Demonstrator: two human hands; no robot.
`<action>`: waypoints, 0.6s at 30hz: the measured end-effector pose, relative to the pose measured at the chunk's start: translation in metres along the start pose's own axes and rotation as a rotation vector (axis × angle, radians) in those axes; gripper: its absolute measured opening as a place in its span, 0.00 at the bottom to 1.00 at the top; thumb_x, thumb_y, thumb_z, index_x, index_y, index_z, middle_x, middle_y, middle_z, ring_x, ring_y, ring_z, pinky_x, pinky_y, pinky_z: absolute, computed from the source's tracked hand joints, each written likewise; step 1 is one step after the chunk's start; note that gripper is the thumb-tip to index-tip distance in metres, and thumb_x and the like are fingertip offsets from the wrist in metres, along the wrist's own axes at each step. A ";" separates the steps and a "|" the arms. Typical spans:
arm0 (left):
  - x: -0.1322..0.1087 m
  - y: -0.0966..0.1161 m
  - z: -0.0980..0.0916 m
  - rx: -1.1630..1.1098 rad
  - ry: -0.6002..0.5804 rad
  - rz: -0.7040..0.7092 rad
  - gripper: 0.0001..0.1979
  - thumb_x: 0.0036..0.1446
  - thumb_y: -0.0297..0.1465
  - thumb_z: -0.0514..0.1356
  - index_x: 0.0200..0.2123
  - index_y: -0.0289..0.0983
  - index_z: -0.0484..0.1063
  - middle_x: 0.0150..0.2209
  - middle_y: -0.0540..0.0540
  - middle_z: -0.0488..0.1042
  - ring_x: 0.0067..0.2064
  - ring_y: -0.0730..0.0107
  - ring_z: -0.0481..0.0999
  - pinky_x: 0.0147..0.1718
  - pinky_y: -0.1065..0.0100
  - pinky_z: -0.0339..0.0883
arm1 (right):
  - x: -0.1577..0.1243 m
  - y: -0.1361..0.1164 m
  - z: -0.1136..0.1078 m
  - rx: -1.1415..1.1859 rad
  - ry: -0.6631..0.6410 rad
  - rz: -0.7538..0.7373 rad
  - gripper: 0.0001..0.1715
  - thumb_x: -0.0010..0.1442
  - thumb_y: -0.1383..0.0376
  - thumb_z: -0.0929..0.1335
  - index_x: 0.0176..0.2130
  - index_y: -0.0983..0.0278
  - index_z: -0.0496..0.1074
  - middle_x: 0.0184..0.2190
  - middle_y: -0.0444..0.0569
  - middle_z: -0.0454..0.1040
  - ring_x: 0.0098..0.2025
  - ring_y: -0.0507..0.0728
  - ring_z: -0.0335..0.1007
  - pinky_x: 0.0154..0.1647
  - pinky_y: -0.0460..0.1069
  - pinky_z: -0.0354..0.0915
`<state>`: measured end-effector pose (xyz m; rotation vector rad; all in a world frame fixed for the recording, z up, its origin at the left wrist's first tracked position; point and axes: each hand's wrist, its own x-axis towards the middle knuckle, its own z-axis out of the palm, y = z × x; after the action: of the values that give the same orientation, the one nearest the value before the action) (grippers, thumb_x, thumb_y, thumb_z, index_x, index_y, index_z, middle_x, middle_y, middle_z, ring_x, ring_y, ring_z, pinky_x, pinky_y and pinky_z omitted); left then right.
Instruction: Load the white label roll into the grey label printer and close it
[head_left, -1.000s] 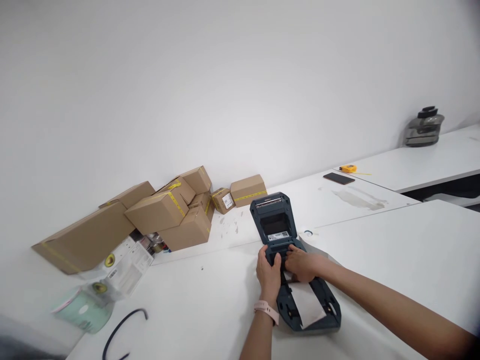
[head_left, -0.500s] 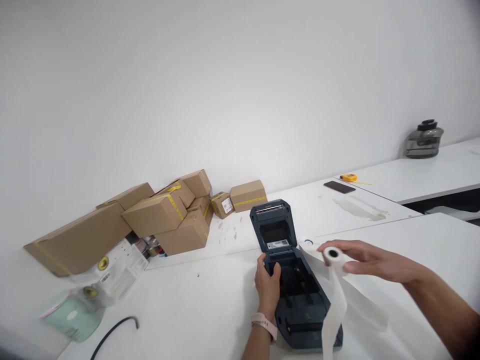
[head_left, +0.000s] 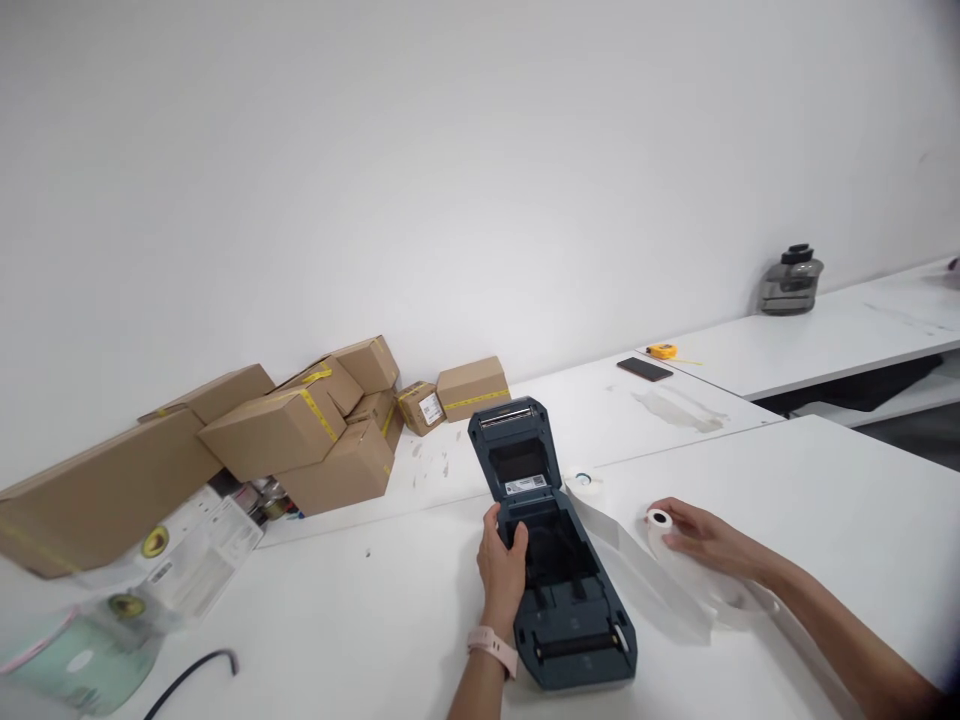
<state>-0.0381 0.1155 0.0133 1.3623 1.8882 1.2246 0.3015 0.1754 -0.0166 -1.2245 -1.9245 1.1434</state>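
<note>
A dark blue label printer [head_left: 574, 610] lies on the white table with its lid [head_left: 517, 450] raised and its paper bay bare. My left hand [head_left: 502, 565] grips the printer's left side near the hinge, thumb over the inner edge. To the right of the printer, my right hand [head_left: 701, 540] holds a small white paper roll [head_left: 659, 520] with a dark core; a loose strip trails from it. Behind the printer's right side sits another white roll [head_left: 583, 484], its long paper strip [head_left: 645, 570] stretched across the table towards me.
Cardboard boxes [head_left: 270, 430] are piled at the left by the wall. Nearer are plastic-wrapped packages [head_left: 202, 560], a mint-green pouch [head_left: 82, 660] and a black cable [head_left: 191, 668]. A phone [head_left: 645, 369], yellow tape measure [head_left: 662, 351] and grey jug [head_left: 791, 282] stand at the back right.
My right hand has moved the paper roll away from the printer to the right and lower, its strip no longer hanging over the printer. My left hand stays on the printer; the view has turned right.
</note>
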 end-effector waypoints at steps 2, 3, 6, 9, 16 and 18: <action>-0.001 0.000 0.000 -0.013 0.007 0.004 0.27 0.57 0.42 0.58 0.58 0.40 0.64 0.60 0.40 0.70 0.62 0.56 0.66 0.58 0.61 0.59 | 0.004 0.002 -0.001 0.007 -0.052 0.007 0.39 0.51 0.38 0.67 0.53 0.57 0.70 0.52 0.55 0.75 0.54 0.69 0.70 0.53 0.59 0.68; -0.001 0.000 0.000 -0.017 0.009 0.004 0.27 0.57 0.42 0.58 0.58 0.40 0.64 0.59 0.39 0.70 0.62 0.56 0.66 0.57 0.61 0.59 | 0.006 0.003 -0.004 0.019 -0.070 0.008 0.39 0.53 0.39 0.67 0.57 0.57 0.67 0.57 0.55 0.72 0.58 0.69 0.68 0.55 0.58 0.67; -0.001 0.001 0.001 -0.021 0.014 0.019 0.26 0.58 0.41 0.58 0.58 0.40 0.64 0.60 0.39 0.70 0.63 0.56 0.66 0.58 0.61 0.59 | 0.019 -0.002 -0.018 0.049 -0.041 -0.008 0.38 0.59 0.45 0.65 0.63 0.55 0.60 0.66 0.53 0.61 0.66 0.66 0.58 0.61 0.57 0.63; 0.000 0.002 -0.001 -0.032 0.018 0.048 0.23 0.59 0.36 0.56 0.58 0.41 0.63 0.60 0.40 0.70 0.62 0.58 0.67 0.58 0.62 0.59 | 0.050 -0.018 -0.027 -0.093 -0.009 -0.023 0.36 0.57 0.48 0.65 0.61 0.58 0.62 0.65 0.55 0.63 0.66 0.68 0.57 0.63 0.59 0.59; 0.000 0.002 -0.008 -0.082 -0.031 0.043 0.25 0.61 0.33 0.53 0.61 0.41 0.60 0.61 0.38 0.68 0.62 0.60 0.67 0.55 0.63 0.62 | 0.127 -0.046 0.010 -0.310 -0.239 -0.019 0.47 0.35 0.61 0.74 0.56 0.63 0.67 0.57 0.59 0.70 0.59 0.72 0.65 0.59 0.59 0.61; -0.001 0.000 -0.009 -0.083 -0.017 0.053 0.24 0.61 0.33 0.53 0.61 0.40 0.60 0.60 0.37 0.69 0.62 0.59 0.68 0.55 0.62 0.62 | 0.133 -0.048 0.020 -0.310 -0.251 -0.014 0.48 0.33 0.62 0.74 0.56 0.63 0.67 0.56 0.59 0.71 0.58 0.72 0.65 0.58 0.60 0.61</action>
<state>-0.0444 0.1114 0.0176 1.3822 1.7801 1.2983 0.2112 0.2793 0.0204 -1.2697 -2.3653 1.0604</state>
